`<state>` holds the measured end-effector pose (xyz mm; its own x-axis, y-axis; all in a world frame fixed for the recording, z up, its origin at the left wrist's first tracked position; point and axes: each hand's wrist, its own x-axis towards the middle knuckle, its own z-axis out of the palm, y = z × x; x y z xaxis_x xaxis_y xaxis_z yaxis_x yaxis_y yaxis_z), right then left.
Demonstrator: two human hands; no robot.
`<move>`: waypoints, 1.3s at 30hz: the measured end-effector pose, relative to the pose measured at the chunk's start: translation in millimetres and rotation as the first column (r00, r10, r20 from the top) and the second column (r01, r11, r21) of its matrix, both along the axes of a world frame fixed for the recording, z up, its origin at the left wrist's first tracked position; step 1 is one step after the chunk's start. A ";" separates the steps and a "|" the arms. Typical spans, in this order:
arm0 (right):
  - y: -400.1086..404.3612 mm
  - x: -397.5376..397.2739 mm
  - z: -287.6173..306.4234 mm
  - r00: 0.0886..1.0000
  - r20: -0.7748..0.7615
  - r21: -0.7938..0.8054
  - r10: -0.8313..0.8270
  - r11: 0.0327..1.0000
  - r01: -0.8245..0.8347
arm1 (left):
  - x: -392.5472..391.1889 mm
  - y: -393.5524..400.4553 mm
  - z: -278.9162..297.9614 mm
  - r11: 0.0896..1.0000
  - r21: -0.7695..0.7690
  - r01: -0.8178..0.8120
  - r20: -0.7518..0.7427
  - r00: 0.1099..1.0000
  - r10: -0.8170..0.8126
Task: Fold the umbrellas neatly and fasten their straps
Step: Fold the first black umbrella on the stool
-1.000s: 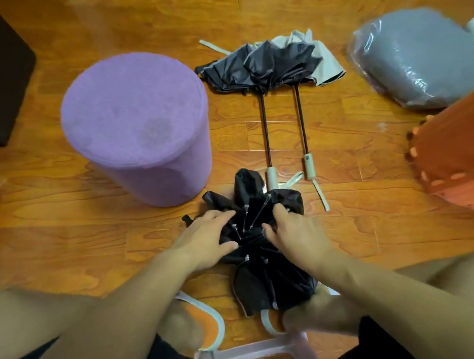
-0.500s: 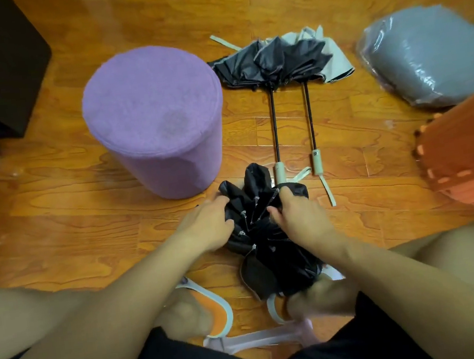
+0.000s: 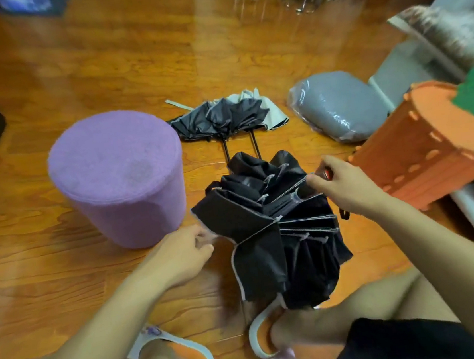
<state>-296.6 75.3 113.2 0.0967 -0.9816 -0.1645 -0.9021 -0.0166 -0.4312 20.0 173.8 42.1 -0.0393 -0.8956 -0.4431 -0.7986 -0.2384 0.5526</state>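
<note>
Since a moment ago the pleated black fabric umbrella [image 3: 268,229] fanned open at centre frame, right hand [image 3: 347,186] pinching a rib tip, left hand [image 3: 185,254] seemingly pinching its hem.

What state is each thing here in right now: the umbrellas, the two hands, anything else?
Black umbrella: half gathered, pleats loose, no strap round it.
Two far umbrellas: shafts extended, canopies crumpled, unfolded.
Left hand: pinching the canopy's edge.
Right hand: gripping the umbrella's ribs.
Grey cushion: plastic-wrapped.

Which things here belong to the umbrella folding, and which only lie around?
For the job: black umbrella in hand; two unfolded dark umbrellas behind.
Lying about: purple round stool; grey plastic-wrapped cushion; orange foam box.
</note>
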 end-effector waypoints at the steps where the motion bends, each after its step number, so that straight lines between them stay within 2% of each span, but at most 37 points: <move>1: -1.4 0.1 11.5 0.997 -0.042 -0.025 0.072 0.997 -0.073 | -0.6 -2.3 5.7 1.000 -0.011 -0.010 -0.010 1.000 0.010; 5: -10.7 7.7 52.2 0.936 -0.191 -0.090 0.296 0.944 -0.317 | -4.9 -21.8 47.8 0.986 -0.144 -0.086 -0.123 0.990 0.068; 8: -18.2 15.5 75.4 0.936 -0.170 -0.130 0.308 0.934 -0.331 | -10.8 -41.2 94.3 0.950 -0.276 -0.143 -0.255 0.964 0.071; 10: -23.5 21.7 87.4 0.936 -0.151 -0.150 0.318 0.929 -0.340 | -16.3 -55.7 123.4 0.933 -0.343 -0.109 -0.289 0.957 0.006; 13: -28.7 36.8 104.5 0.915 -0.130 -0.202 0.383 0.893 -0.402 | -30.1 -77.0 146.9 0.915 -0.402 0.031 -0.227 0.965 -0.133; 15: -31.6 49.3 114.5 0.890 -0.120 -0.234 0.439 0.859 -0.455 | -39.6 -87.4 148.0 0.925 -0.366 0.106 -0.202 0.961 -0.191; 18: -38.7 69.1 120.5 0.835 -0.093 -0.258 0.543 0.796 -0.547 | -45.3 -92.5 137.2 0.949 -0.290 0.121 -0.225 0.956 -0.190; 20: -44.5 78.2 115.6 0.816 -0.047 -0.262 0.576 0.782 -0.566 | -43.6 -93.1 132.2 0.949 -0.283 0.142 -0.155 0.969 -0.191; 24: -55.1 82.4 96.9 0.836 0.048 -0.254 0.547 0.816 -0.519 | -14.0 -90.4 149.1 0.933 -0.343 0.108 -0.026 0.992 -0.124; 28: -63.3 70.6 83.1 0.870 0.221 -0.220 0.441 0.892 -0.396 | 20.1 -77.2 156.5 0.979 -0.145 0.140 0.040 0.990 -0.136; 30: -63.9 69.2 79.7 0.858 0.241 -0.220 0.453 0.887 -0.406 | 8.7 -77.0 141.6 0.966 -0.211 0.150 -0.013 0.988 -0.156; 33: -61.1 78.0 81.8 0.812 0.201 -0.257 0.548 0.830 -0.496 | -20.2 -89.1 116.6 0.931 -0.341 0.130 -0.140 0.972 -0.187; 36: -61.2 87.7 83.2 0.769 0.216 -0.305 0.601 0.790 -0.532 | -39.5 -107.5 107.0 0.932 -0.362 0.038 -0.242 0.961 -0.133; 39: -63.9 94.6 83.7 0.764 0.336 -0.296 0.551 0.832 -0.470 | -40.1 -119.2 107.3 0.914 -0.405 -0.008 -0.255 0.961 -0.104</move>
<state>-202.0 11.4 196.9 0.6080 -0.7743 0.1754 -0.4908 -0.5402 -0.6836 -20.1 54.6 149.3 -0.1524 -0.9882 -0.0164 -0.6132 0.0815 0.7857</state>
